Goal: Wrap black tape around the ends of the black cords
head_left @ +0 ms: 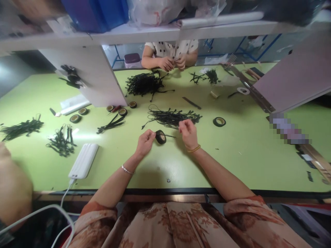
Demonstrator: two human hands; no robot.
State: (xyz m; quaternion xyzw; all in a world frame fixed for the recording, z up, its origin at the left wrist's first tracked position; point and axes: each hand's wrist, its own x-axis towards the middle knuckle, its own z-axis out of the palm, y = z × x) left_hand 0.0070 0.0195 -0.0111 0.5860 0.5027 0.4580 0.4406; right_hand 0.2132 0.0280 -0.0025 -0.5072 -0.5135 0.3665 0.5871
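Note:
My left hand pinches a thin black cord, whose free end points right over the green table. A roll of black tape is right beside those fingertips, behind the cord; whether the fingers also touch it I cannot tell. My right hand is closed, thumb against fingers, at the near right edge of a pile of black cords. What sits in its fingertips, if anything, is too small to make out. Another roll of black tape lies to the right of that hand.
Across the table, a co-worker's hands are near a larger heap of black cords. More cord bundles and a white power bank lie left. White uprights carry a shelf. A metal strip lies mid-table.

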